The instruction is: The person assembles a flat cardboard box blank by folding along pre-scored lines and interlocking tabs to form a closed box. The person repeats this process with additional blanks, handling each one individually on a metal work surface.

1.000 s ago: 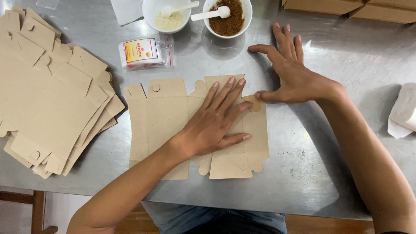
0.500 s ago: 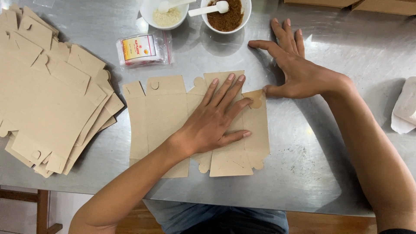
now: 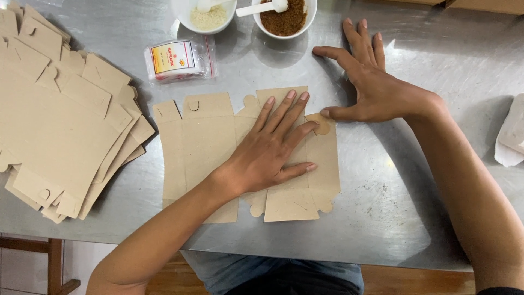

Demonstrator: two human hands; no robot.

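A flat brown cardboard box blank (image 3: 204,147) lies on the steel table (image 3: 436,180) in front of me. My left hand (image 3: 270,147) presses flat on its middle, fingers spread and pointing up to the right. My right hand (image 3: 371,84) rests palm down on the table just beyond the blank's upper right corner. Its thumb touches the small round tab (image 3: 322,124) there. Neither hand grips anything.
A stack of several flat box blanks (image 3: 60,114) fills the table's left side. At the far edge stand a white bowl of pale grains (image 3: 204,13) and a white bowl of brown powder (image 3: 284,15), each with a white spoon. A clear plastic packet (image 3: 177,59) lies near them. White paper (image 3: 513,136) sits at right.
The view has shifted slightly. My right hand has slid a little closer to the blank's corner, and its thumb now meets the round tab. My left hand stays pressed on the blank.
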